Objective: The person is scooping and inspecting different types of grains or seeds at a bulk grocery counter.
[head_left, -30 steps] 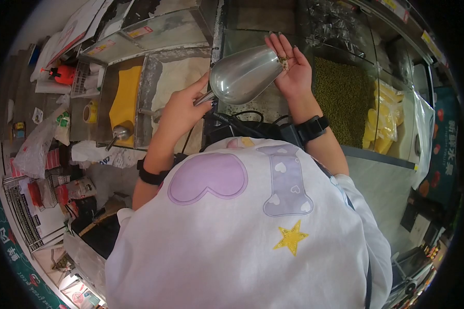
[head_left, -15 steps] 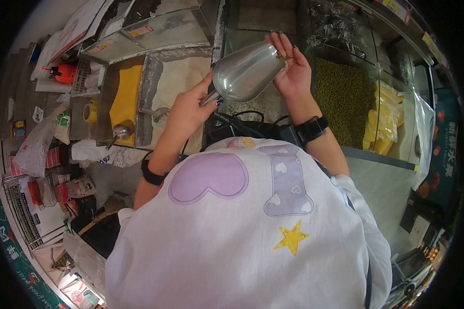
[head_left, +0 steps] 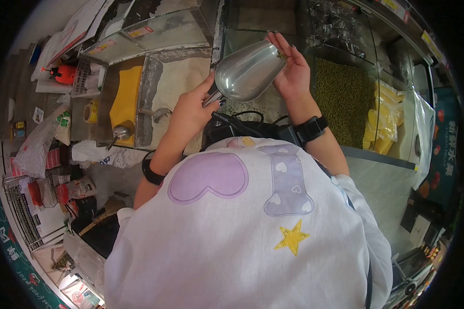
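Note:
A shiny metal scoop (head_left: 246,74) is tilted over the bins at the top centre, its mouth toward the right. My left hand (head_left: 193,105) is wrapped round its handle. My right hand (head_left: 293,72) is at the scoop's mouth, palm up, with its fingers beside the rim and a few small greenish grains (head_left: 281,55) between them and the scoop. How much lies in the palm is hidden by the scoop. Right of my right hand is a bin of green beans (head_left: 343,103). Left of my left hand is a bin of pale flour (head_left: 183,80).
A second scoop (head_left: 121,132) lies at the bin of yellow grain (head_left: 125,98). Another scoop (head_left: 160,114) rests in the flour bin. Yellow packets (head_left: 388,116) fill the right compartment. Plastic bags (head_left: 38,136) and a red spray bottle (head_left: 63,74) are at the left.
The scoop has shifted very slightly right with my left hand. The fingers of my right hand have drawn a little closer together at its mouth, and fewer grains show there.

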`<state>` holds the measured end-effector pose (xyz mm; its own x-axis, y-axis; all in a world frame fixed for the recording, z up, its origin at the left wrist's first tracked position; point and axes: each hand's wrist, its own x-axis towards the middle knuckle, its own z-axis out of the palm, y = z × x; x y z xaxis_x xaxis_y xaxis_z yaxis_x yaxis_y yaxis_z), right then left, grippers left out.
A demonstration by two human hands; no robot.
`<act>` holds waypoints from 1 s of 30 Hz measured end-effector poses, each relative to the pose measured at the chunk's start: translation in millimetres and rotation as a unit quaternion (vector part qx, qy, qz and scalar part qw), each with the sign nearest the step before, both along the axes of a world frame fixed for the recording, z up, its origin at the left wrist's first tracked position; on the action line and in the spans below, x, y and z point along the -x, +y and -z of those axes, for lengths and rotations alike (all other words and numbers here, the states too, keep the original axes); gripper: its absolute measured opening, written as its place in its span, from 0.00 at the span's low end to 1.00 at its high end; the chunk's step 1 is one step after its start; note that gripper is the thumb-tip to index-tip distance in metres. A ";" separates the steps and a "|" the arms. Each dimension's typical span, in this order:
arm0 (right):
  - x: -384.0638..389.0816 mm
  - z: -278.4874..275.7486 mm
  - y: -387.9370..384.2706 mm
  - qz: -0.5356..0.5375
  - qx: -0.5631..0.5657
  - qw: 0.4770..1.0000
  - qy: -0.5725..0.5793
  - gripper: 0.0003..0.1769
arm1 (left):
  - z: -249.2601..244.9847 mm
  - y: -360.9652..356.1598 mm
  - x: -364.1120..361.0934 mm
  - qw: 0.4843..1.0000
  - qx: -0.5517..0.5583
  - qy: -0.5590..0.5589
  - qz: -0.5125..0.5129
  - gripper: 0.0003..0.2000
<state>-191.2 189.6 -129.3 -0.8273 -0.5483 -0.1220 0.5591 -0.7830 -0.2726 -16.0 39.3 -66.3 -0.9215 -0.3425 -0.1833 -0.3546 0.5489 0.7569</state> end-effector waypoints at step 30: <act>9.0 25.6 5.0 0.005 0.018 0.996 -0.093 0.20 | 19.3 -3.5 1.2 0.995 -0.090 0.053 -0.008 0.35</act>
<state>-200.3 194.6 -154.9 -0.7978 -0.5469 -0.2536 0.5894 -0.7961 -0.1373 -17.3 35.7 -85.6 -0.9334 -0.3280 -0.1457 -0.2760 0.3964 0.8756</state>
